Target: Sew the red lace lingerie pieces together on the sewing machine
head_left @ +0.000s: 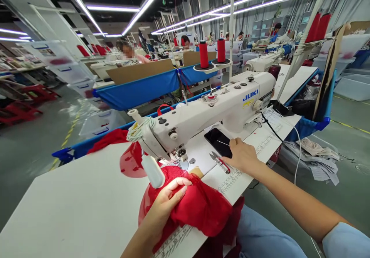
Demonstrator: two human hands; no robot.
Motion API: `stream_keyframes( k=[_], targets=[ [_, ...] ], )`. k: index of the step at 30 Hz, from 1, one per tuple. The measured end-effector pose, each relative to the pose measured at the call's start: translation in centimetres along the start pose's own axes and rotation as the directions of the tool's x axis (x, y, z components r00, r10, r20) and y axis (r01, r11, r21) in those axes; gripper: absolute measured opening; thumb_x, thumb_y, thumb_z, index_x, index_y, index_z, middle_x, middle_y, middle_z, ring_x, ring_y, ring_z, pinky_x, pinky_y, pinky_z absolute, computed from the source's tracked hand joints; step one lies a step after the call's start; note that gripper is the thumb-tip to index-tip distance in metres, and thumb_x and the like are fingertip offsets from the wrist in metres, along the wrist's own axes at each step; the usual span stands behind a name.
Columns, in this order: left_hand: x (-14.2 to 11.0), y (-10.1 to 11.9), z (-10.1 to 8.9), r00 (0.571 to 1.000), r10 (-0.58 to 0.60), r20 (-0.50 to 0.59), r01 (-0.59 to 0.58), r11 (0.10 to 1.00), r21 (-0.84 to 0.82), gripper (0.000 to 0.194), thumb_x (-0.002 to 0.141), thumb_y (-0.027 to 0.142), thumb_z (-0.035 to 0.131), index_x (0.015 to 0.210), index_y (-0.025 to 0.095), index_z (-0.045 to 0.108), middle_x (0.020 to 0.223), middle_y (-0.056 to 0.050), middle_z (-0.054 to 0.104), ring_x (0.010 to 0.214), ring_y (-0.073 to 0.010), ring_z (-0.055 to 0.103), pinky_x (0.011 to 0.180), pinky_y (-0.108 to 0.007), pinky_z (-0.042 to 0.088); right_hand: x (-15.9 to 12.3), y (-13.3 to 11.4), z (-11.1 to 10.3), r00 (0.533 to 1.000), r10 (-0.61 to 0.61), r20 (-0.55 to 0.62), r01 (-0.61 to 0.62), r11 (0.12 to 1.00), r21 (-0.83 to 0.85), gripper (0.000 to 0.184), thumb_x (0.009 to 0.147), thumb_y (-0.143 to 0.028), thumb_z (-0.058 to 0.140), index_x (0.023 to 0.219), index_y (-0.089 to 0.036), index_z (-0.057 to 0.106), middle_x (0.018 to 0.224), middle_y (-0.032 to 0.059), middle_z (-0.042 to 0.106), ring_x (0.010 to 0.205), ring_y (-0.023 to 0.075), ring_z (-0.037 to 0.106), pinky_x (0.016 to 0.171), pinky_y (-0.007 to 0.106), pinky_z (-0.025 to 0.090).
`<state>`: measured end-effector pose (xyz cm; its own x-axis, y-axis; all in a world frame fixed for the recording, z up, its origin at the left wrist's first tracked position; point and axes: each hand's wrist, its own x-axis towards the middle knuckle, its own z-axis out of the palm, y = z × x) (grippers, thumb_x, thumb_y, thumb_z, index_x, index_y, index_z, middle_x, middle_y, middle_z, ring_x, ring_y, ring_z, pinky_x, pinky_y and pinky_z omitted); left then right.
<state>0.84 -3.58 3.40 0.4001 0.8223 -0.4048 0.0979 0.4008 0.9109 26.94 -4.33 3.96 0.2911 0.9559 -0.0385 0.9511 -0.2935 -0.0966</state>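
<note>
My left hand (166, 202) lies on a bunched red fabric (202, 206) just in front of the needle area of a white JUKI sewing machine (219, 108), its fingers curled over the cloth. Reaching to the right of the needle plate, my right hand (241, 154) has its fingers bent down beside a black phone (217, 140) and small red-handled thread snips (220, 163). Whether the right fingers grip anything is hidden. A red translucent guard (130, 161) sits left of the needle.
White table (72, 200) with a printed ruler along its front edge (173, 242). Two red thread cones (212, 52) stand behind the machine. Blue fabric troughs (138, 90) and more sewing stations with seated people fill the background. A black cable (270, 127) runs over the table's right side.
</note>
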Motion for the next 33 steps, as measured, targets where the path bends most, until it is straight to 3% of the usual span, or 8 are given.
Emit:
stream_keyframes(
  k=[5,13,17,21,24,28,30,33],
  targets=[
    [-0.1,-0.2,-0.3,1.000,-0.017,-0.019,0.018,1.000,0.017,0.025,0.071,0.039,0.074,0.088,0.020,0.072,0.086,-0.001,0.070,0.079,-0.0189,0.061,0.067,-0.024,0.047,0.1,2.2,-0.4,1.000,0.027,0.015,-0.028,0.999,0.016,0.037,0.084,-0.038,0.056,0.113,-0.016,0.053,0.115,0.0151,0.061,0.094,0.0302,0.067,0.068,0.036,0.045],
    [0.1,0.2,0.0,0.998,0.003,-0.059,-0.001,0.999,0.033,0.041,0.068,0.056,0.079,0.072,0.018,0.065,0.069,0.000,0.063,0.066,-0.0155,0.057,0.060,-0.023,0.044,1.1,12.2,-2.2,0.986,-0.126,0.110,0.119,0.991,0.069,0.025,0.073,-0.040,0.061,0.088,-0.023,0.049,0.109,0.0044,0.062,0.076,0.0185,0.061,0.062,0.030,0.039],
    [0.3,-0.2,-0.2,0.999,0.000,-0.037,0.001,1.000,0.010,0.044,0.066,0.055,0.082,0.090,0.020,0.071,0.079,-0.002,0.070,0.076,-0.0191,0.063,0.066,-0.025,0.048,2.5,16.1,-3.0,0.979,-0.146,0.143,0.137,0.988,0.070,0.023,0.072,-0.036,0.060,0.088,-0.024,0.050,0.103,0.0045,0.064,0.084,0.0201,0.062,0.068,0.030,0.042],
    [0.4,-0.6,-0.5,0.996,0.052,-0.071,-0.050,0.998,0.029,0.045,0.068,0.053,0.080,0.099,0.021,0.072,0.089,-0.003,0.072,0.084,-0.0220,0.065,0.073,-0.028,0.050,3.5,18.3,-3.5,0.992,-0.060,0.107,0.060,0.998,0.002,0.011,0.074,-0.030,0.056,0.082,-0.023,0.051,0.100,0.0066,0.067,0.081,0.0223,0.062,0.062,0.031,0.038],
    [0.4,-0.6,-0.6,0.994,0.071,-0.087,-0.069,0.997,0.024,0.040,0.070,0.048,0.078,0.099,0.021,0.072,0.095,-0.003,0.071,0.082,-0.0202,0.063,0.071,-0.027,0.050,3.4,18.8,-3.5,0.997,-0.008,0.074,0.011,0.999,-0.038,0.009,0.077,-0.031,0.056,0.079,-0.023,0.052,0.087,0.0053,0.067,0.073,0.0219,0.061,0.057,0.030,0.035],
    [0.7,-0.4,-0.4,0.993,0.066,-0.093,-0.061,0.996,0.063,0.035,0.071,0.048,0.076,0.092,0.021,0.070,0.087,-0.002,0.068,0.073,-0.0176,0.058,0.064,-0.025,0.046,2.0,17.2,-2.8,0.999,0.030,-0.039,-0.033,0.997,-0.069,0.020,0.084,-0.040,0.055,0.091,-0.022,0.060,0.112,0.0097,0.063,0.079,0.0222,0.063,0.056,0.030,0.036],
    [0.8,-0.4,-0.3,0.993,0.092,-0.074,-0.083,0.990,0.113,0.036,0.071,0.054,0.076,0.076,0.020,0.064,0.074,0.000,0.062,0.068,-0.0161,0.053,0.061,-0.024,0.043,1.4,15.4,-2.2,0.995,-0.030,-0.095,0.025,0.998,-0.052,0.034,0.089,-0.048,0.052,0.113,-0.025,0.061,0.125,0.0094,0.057,0.082,0.0205,0.063,0.061,0.030,0.040],
    [0.8,-0.3,-0.1,0.991,0.123,-0.044,-0.116,0.985,0.128,0.044,0.070,0.059,0.077,0.068,0.019,0.057,0.066,0.002,0.053,0.063,-0.0137,0.047,0.058,-0.023,0.039,1.3,12.5,-0.9,0.972,-0.199,-0.124,0.189,0.978,-0.090,0.051,0.094,-0.053,0.048,0.140,-0.032,0.051,0.126,0.0095,0.054,0.076,0.0175,0.061,0.064,0.030,0.043]
  ],
)
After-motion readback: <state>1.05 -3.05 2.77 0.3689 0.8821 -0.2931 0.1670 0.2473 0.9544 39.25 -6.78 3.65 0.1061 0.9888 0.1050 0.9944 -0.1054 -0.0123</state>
